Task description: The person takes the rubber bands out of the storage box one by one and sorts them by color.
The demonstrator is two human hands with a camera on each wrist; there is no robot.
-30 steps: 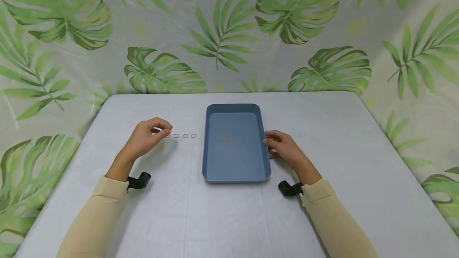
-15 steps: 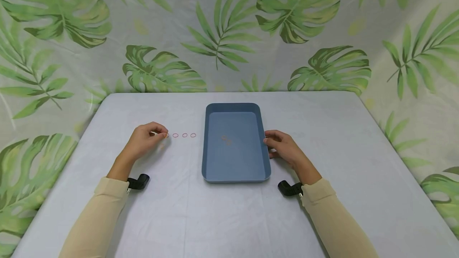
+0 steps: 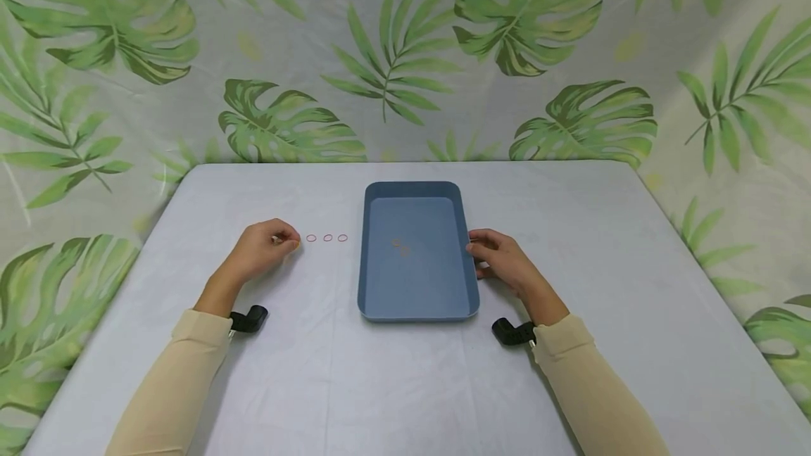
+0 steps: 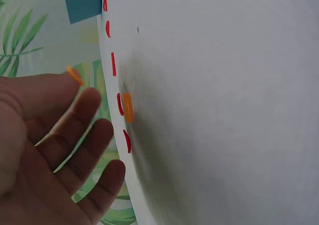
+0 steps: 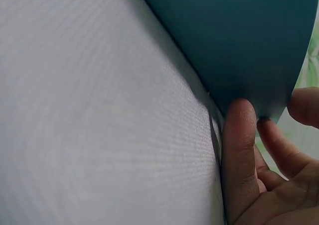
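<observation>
My left hand (image 3: 260, 248) is over the left end of a row of small red rubber bands (image 3: 327, 238), pinching an orange rubber band (image 4: 75, 75) at the thumb tip. In the left wrist view the other fingers are spread and loosely bent. On the cloth below lies another orange rubber band (image 4: 128, 107), beside the red row; the hand hides it in the head view. My right hand (image 3: 500, 259) grips the right wall of a blue tray (image 3: 418, 301), thumb at the rim and fingers against the outside. Inside the tray are a few orange bands (image 3: 397, 243).
White cloth covers the table (image 3: 285, 393), which ends at a leaf-patterned backdrop (image 3: 405, 55). Black wrist cameras, one on the left wrist (image 3: 250, 319) and one on the right (image 3: 512, 332), hang low over the cloth.
My left hand has moved slightly nearer to me, its fingertips dipping left and then a little right, now covering the leftmost red bands. The right hand and the tray have stayed in place.
</observation>
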